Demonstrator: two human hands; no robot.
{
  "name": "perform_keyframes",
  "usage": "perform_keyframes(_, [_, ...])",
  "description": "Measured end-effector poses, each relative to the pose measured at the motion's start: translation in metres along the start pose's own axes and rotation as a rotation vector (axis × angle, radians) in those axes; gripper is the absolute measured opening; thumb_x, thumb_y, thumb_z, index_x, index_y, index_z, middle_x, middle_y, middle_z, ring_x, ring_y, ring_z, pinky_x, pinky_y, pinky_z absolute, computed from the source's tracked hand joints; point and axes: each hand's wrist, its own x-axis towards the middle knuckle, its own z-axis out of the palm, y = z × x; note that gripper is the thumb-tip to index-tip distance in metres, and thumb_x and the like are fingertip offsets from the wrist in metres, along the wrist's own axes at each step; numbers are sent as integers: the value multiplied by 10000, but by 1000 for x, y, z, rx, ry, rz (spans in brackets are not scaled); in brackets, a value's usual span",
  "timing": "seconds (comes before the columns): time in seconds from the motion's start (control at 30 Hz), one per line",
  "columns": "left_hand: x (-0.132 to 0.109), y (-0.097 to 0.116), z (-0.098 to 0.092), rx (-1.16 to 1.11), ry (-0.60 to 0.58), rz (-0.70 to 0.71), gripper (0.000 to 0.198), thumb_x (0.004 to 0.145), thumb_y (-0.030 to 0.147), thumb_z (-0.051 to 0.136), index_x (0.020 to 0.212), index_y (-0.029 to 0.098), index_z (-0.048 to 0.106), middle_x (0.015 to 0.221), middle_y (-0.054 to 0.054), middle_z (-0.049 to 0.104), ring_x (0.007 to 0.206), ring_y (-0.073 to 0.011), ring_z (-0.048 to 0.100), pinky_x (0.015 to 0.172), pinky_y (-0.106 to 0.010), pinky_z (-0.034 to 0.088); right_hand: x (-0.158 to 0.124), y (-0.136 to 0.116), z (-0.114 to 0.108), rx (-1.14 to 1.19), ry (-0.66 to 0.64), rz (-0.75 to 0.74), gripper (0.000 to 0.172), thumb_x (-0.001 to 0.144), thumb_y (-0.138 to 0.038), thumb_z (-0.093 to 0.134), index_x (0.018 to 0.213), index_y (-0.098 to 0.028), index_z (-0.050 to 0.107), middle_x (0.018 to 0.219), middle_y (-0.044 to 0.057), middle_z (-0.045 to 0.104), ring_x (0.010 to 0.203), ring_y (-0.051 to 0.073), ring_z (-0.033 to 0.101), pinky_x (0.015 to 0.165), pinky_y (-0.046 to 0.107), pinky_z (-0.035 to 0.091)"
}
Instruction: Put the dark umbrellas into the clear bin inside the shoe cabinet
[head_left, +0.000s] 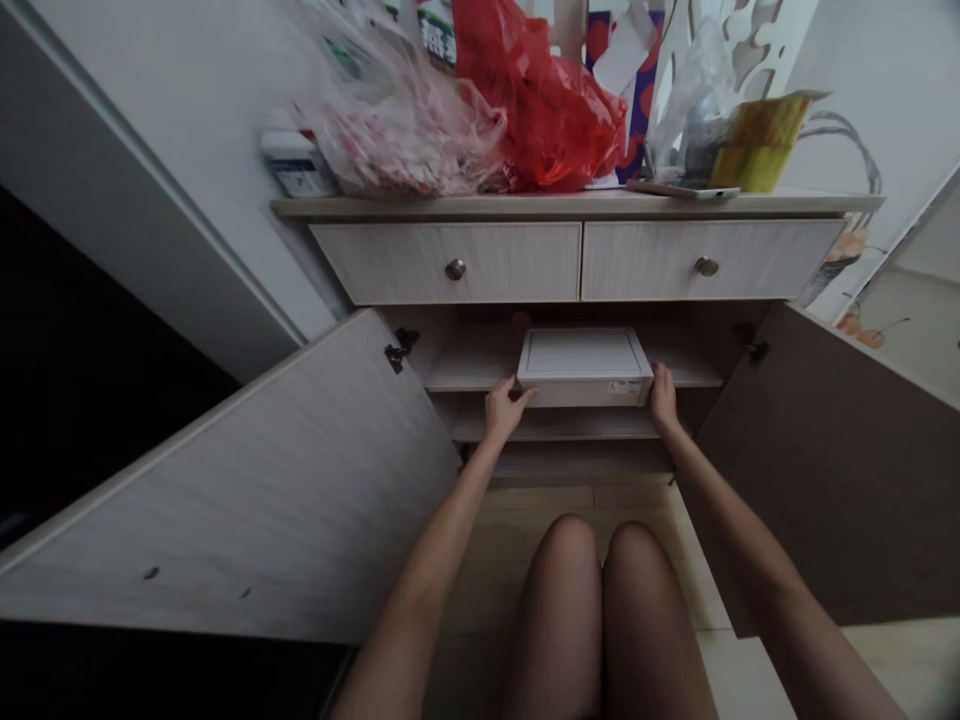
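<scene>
A flat white box (585,355) with a small label on its front lies at the upper shelf (472,370) of an open cabinet, its front end sticking out past the shelf edge. My left hand (506,408) grips the box's front left corner, thumb along the front face. At the opposite corner, my right hand (662,397) is closed against the right side of the box; its fingertips are partly hidden. The back part of the box sits inside the dim cabinet.
Both cabinet doors, left (247,490) and right (832,470), stand swung open beside my arms. Two closed drawers with round knobs (455,269) are above. On the top lie a red plastic bag (540,110), a clear bag (405,130), a white bottle (296,160) and a phone-like flat object (682,190).
</scene>
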Motion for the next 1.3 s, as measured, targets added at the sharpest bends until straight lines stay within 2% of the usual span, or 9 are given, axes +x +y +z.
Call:
perform_keyframes(0.07, [-3,-11,3,43,27,33,217,706,365,805,792,213,676,964,-92,714,1084,-281,598,817,-268,470,-23,14,-1,-122,63,-94,649,845,-700,459,1195,-177,618,1198,140,664,1148,249,585,998,353,443])
perform_keyframes(0.13, [-1,-19,8,123,38,50,201,751,347,757,714,196,629,772,-46,671,917,-232,600,761,-240,433,-33,21,1,-231,96,-151,599,819,-680,513,1105,-173,651,1109,138,691,1034,254,619,965,356,453])
perform_keyframes(0.27, [21,-27,18,210,25,96,223,812,314,686,668,188,571,633,-1,575,748,-170,545,686,-219,378,-17,19,10,-302,74,-160,530,834,-655,498,980,-183,688,945,127,715,877,260,644,859,339,470])
perform_keyframes(0.43, [56,-31,28,140,-18,80,220,823,328,672,688,180,581,653,-5,578,752,-165,544,672,-212,387,19,19,23,-326,3,-159,507,885,-615,444,963,-177,688,886,133,713,865,274,653,811,327,465])
perform_keyframes(0.57, [79,-36,38,85,-52,41,164,828,321,663,818,158,650,698,-24,630,782,-180,578,685,-220,423,37,25,34,-351,1,-162,454,920,-532,430,997,-164,683,942,148,717,878,268,652,829,334,467])
perform_keyframes(0.7, [96,-43,47,96,-47,61,149,828,255,649,903,134,693,817,-79,709,878,-224,625,731,-246,454,56,26,43,-456,-3,-148,390,929,-413,439,1049,-130,681,996,180,715,906,284,659,842,347,461])
perform_keyframes(0.87, [112,-49,53,199,-15,33,97,820,205,652,841,131,710,906,-144,740,959,-274,648,745,-271,447,81,26,51,-572,-11,-129,335,932,-368,470,1030,-136,692,994,190,716,937,303,658,808,347,451])
perform_keyframes(1.03, [125,-48,56,313,-12,6,119,840,210,656,775,133,718,884,-156,742,929,-276,672,740,-277,426,100,29,58,-643,-12,-117,313,944,-346,466,984,-144,703,987,201,717,947,312,652,792,349,440])
perform_keyframes(1.3, [139,-42,58,460,-46,7,196,889,233,626,941,93,752,1027,-197,743,994,-278,675,803,-295,424,118,35,66,-770,-26,-168,403,973,-374,417,1051,-114,714,979,213,715,903,293,653,767,339,438])
